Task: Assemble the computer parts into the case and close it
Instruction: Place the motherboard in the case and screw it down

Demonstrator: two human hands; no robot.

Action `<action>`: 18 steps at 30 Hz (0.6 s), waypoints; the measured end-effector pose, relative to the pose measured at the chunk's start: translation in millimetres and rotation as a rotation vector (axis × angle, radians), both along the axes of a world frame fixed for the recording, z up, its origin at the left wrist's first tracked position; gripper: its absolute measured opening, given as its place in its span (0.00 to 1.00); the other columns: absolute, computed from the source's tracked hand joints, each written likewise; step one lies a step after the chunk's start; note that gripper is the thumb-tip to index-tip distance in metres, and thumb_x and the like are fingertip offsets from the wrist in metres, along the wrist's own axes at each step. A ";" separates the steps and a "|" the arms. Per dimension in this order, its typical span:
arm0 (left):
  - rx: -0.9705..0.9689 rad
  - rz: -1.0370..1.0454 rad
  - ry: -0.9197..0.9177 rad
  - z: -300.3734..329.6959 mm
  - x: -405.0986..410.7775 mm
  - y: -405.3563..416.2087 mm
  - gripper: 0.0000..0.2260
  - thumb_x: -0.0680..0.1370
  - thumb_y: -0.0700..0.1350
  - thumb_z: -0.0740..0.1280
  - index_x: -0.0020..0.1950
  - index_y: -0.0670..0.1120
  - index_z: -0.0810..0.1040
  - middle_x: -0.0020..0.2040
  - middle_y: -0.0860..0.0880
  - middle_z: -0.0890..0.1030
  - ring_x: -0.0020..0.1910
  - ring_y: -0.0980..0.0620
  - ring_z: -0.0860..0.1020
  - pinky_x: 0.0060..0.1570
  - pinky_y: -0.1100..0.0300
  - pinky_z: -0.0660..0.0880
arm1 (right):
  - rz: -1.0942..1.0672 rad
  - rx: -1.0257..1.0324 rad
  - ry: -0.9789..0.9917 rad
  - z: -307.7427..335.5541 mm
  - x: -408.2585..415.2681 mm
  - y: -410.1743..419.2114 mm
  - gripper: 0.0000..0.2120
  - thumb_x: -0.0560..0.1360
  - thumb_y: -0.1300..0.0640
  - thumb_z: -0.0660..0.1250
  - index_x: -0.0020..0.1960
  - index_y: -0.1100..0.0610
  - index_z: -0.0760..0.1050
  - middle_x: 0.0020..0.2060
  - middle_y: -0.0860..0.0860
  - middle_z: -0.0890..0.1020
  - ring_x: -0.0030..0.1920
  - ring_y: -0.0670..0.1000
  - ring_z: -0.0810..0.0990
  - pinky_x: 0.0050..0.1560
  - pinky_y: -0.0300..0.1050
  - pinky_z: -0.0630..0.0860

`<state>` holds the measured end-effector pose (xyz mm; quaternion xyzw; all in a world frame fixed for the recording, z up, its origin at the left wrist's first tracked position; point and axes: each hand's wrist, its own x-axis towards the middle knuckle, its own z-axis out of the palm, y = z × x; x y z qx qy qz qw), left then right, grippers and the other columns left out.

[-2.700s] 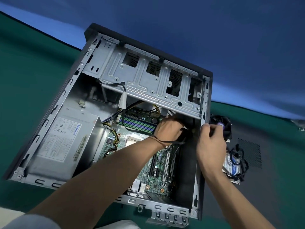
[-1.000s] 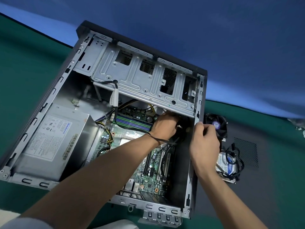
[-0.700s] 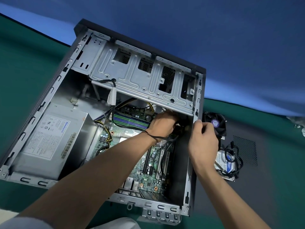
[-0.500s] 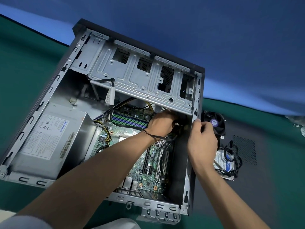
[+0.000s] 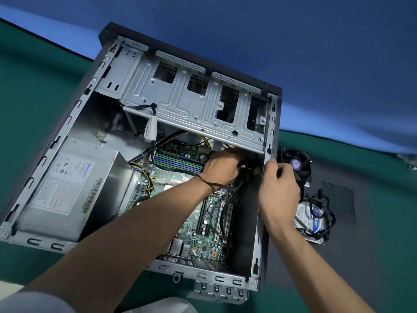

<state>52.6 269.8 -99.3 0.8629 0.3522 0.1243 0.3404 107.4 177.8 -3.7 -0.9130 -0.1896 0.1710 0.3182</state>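
An open desktop computer case (image 5: 267,222) lies on its side. Inside it, the power supply (image 5: 65,188) sits at eight o'clock, the green motherboard (image 5: 203,224) at centre, the metal drive cage (image 5: 194,105) at twelve o'clock. Just outside the case at three o'clock, a cooling fan (image 5: 297,163) and a hard drive (image 5: 310,219) tangled in black cables rest on a dark side panel (image 5: 361,233) on the green table (image 5: 29,91), with a blue backdrop (image 5: 293,41) beyond. My left hand (image 5: 222,169) reaches under the cage, fingers curled round something dark I cannot identify. My right hand (image 5: 278,188) pinches the case's right edge, fingers bent.
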 end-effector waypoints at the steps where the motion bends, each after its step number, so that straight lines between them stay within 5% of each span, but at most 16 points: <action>1: 0.016 -0.007 0.009 -0.1 -0.6 -0.1 0.13 0.74 0.37 0.65 0.56 0.46 0.81 0.48 0.38 0.82 0.43 0.40 0.80 0.43 0.53 0.77 | -0.002 -0.002 0.001 0.0 0.1 0.0 0.13 0.79 0.46 0.54 0.47 0.54 0.71 0.36 0.48 0.77 0.36 0.47 0.73 0.37 0.47 0.63; 18: -0.008 -0.035 0.058 -0.2 3.6 -0.1 0.18 0.72 0.32 0.61 0.60 0.42 0.77 0.54 0.37 0.79 0.51 0.38 0.78 0.52 0.49 0.76 | -0.005 0.006 0.008 -0.7 0.6 0.6 0.13 0.79 0.46 0.54 0.45 0.54 0.71 0.33 0.47 0.76 0.34 0.43 0.72 0.33 0.44 0.64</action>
